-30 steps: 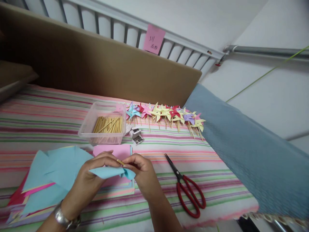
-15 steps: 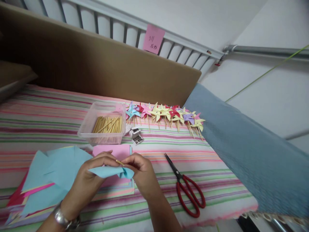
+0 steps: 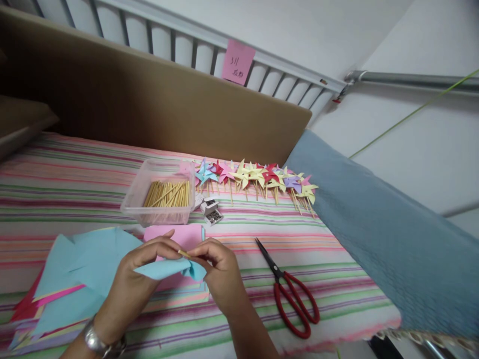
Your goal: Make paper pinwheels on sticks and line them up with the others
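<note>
With fingers of left hand and right hand pinched on the thin stick and blue paper held low over the striped bed, at 9 o'clock from the scissors, judge it featherlight, limp, easily creased: pinch at the stick, not the loose flaps.

Pink sticky note on rail: "311", second line unreadable.

Matt blue paper, thin wooden stick; clear glossy plastic box; striped woven cloth; matt brown cardboard; glossy red-handled metal scissors.
</note>
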Tool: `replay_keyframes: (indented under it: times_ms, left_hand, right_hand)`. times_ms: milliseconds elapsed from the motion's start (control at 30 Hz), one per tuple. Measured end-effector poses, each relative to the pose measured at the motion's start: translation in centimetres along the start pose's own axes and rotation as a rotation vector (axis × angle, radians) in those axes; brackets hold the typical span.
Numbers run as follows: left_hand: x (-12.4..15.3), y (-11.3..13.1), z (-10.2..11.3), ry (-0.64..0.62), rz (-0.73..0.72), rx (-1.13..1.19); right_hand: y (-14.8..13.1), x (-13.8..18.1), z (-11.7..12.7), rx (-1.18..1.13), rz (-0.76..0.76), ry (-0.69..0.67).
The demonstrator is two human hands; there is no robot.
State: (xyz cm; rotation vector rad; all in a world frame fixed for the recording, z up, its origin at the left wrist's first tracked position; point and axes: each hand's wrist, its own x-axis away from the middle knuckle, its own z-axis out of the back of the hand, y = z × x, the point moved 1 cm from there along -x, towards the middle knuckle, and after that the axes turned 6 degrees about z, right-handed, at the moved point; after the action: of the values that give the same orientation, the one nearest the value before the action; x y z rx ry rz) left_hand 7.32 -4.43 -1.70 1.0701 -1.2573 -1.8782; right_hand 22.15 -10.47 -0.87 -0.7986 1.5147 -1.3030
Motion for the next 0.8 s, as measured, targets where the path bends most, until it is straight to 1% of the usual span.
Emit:
replay_keyframes:
  times_ms: [167,367,533,667,733,800]
  left_hand:
    - [0.11,-0.23,0.01,0.016,0.002,0.038]
    - [0.17,-0.49,0.01,-0.004,0.025,0.05]
    - [0.12,-0.44,-0.03,-0.022,0.006,0.069]
    - [0.01,-0.38,0.03,-0.011,0.012,0.081]
    - [-0.07,-0.34,0.08,0.002,0.035,0.084]
    - [-0.16,-0.28,0.11,0.014,0.088,0.091]
  right_hand:
    - [-0.26,0.08,-0.11,0.031,0.031,0.008]
    - [-0.3,0.13,-0.25,0.025,0.015,0.017]
    - [-0.39,0.12,-0.32,0.014,0.002,0.007]
    - [-0.22,0.19,-0.27,0.02,0.006,0.0]
    - [-0.02,0.19,-0.21,0.022,0.0,-0.01]
    - [0.2,0.17,-0.16,0.014,-0.012,-0.025]
